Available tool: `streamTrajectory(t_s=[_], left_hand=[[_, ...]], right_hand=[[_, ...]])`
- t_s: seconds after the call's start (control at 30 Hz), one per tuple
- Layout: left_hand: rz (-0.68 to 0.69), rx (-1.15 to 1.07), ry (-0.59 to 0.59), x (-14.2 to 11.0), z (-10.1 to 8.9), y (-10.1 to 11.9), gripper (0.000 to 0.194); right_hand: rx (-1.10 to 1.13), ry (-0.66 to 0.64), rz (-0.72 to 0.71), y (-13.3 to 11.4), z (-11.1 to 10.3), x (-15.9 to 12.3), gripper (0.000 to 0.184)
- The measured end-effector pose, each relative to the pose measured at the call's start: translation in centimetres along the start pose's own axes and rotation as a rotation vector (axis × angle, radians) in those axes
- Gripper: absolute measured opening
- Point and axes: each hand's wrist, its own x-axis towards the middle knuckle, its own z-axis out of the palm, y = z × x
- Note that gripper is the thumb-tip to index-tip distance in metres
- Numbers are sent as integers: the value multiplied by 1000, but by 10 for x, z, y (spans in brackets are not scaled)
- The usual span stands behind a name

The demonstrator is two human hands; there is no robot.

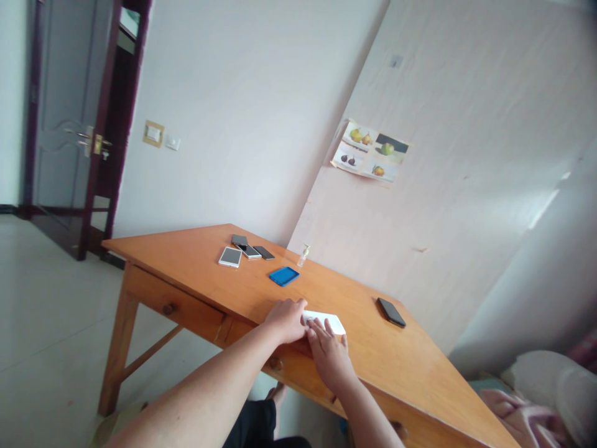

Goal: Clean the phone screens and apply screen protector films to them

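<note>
**Holding a White Slab at the Table's Near Edge**

Reading the head view, my only feed, I log the following.

1. Slab. The white slab [332, 322] is at the near edge of the table [186, 255], between both hands, pale face up. I cannot tell whether its underside touches the wood.

2. Left hand. My left hand [285, 320] is closed on the slab's left end, fingers curled over the far side. The thumb is partly hidden.

3. Right hand. My right hand [330, 348] is extended, its fingers slightly parted and lying across the slab's near part. I cannot tell whether the thumb clamps the edge.

4. Table items. The blue case [284, 275] lies beyond the hands, hollow side up. The pump bottle [302, 257] stands upright behind it, slightly to the right. Farther left is a group: a white tablet [230, 257] at the front, a grey device [239, 239] behind it, then a white-edged phone [250, 251] and a dark phone [264, 252]. A black device [390, 312] lies well apart, toward the right end.

5. Surroundings. A fruit print [370, 151] hangs on the wall panel. At far left I see the grey door [69, 93]; at lower right, pink cloth [527, 423].
</note>
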Motion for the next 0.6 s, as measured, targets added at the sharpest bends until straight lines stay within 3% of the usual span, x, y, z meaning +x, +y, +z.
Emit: streamTrajectory(t_s=[0.2,0.27,0.37,0.43,0.5,0.6], left_hand=[[6,14,8,-1,0,0,49],[9,12,8,0,0,0,50],[10,9,7,0,1,-1,49],[9,9,4,1,2,-2,46],[11,12,4,1,2,-3,47],[18,21,13,2,3,-3,52]], right_hand=[[-59,25,344,22,-12,13,55],[-44,21,289,17,-10,14,56],[1,16,48,1,-3,11,54],[15,2,-24,-6,-2,11,54],[6,-13,40,-2,-5,14,55],[-24,-10,244,12,-13,22,56]])
